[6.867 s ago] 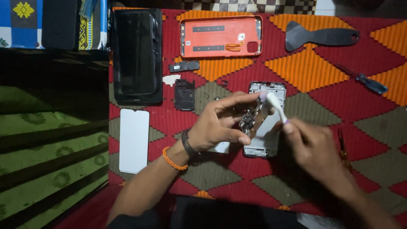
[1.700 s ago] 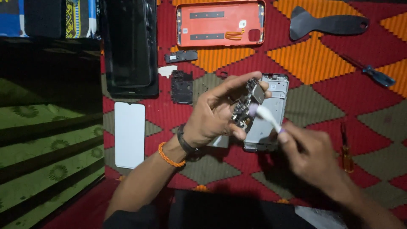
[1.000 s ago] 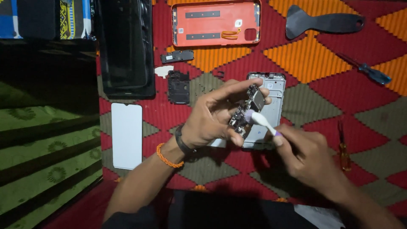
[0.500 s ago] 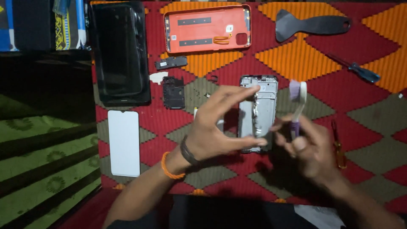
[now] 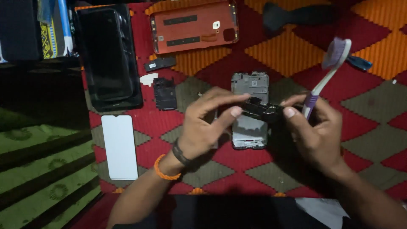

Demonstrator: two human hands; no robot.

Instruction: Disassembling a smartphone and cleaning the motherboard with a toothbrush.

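My left hand (image 5: 207, 123) and my right hand (image 5: 316, 131) together pinch a small black circuit board part (image 5: 263, 111) above a grey phone frame (image 5: 250, 108) lying on the patterned cloth. My right hand also holds a white and purple toothbrush (image 5: 328, 70), bristles pointing up and away. An orange band and a dark band sit on my left wrist.
An orange phone back cover (image 5: 193, 26) lies at the top. A black phone screen (image 5: 108, 55) is upper left, a white rectangular sheet (image 5: 120, 146) below it. Small black parts (image 5: 164, 93) lie between. A dark scraper (image 5: 292, 15) and a blue-handled screwdriver (image 5: 358, 62) rest upper right.
The brushing on the phone frame stopped. My right hand swung the toothbrush upright, and both hands lifted the black part off the frame and hold it between them.
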